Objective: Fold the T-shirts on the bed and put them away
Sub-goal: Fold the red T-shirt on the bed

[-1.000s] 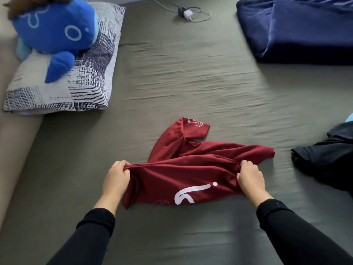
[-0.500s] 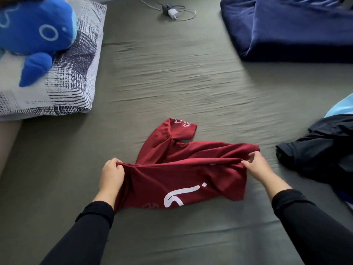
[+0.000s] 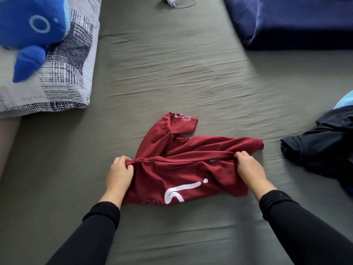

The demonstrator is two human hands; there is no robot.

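Note:
A dark red T-shirt [image 3: 183, 169] with a white curved mark lies bunched on the grey-green bed sheet [image 3: 172, 73], one short sleeve pointing away from me. My left hand [image 3: 119, 174] pinches the shirt's left end along a raised fold. My right hand [image 3: 248, 169] grips the same fold near the right end, beside a small dark label. A crumpled black T-shirt [image 3: 321, 148] lies at the right edge, apart from both hands.
A patterned pillow [image 3: 63, 73] with a blue plush toy [image 3: 30, 33] on it lies at the far left. A folded navy blanket [image 3: 290, 22] is at the far right. A white charger with cable [image 3: 172, 0] rests at the far edge. Light blue fabric [image 3: 345, 101] peeks in at right.
My right hand reached out to the shirt's far right corner half a second ago and has come back inward along the fold. My left hand kept its grip.

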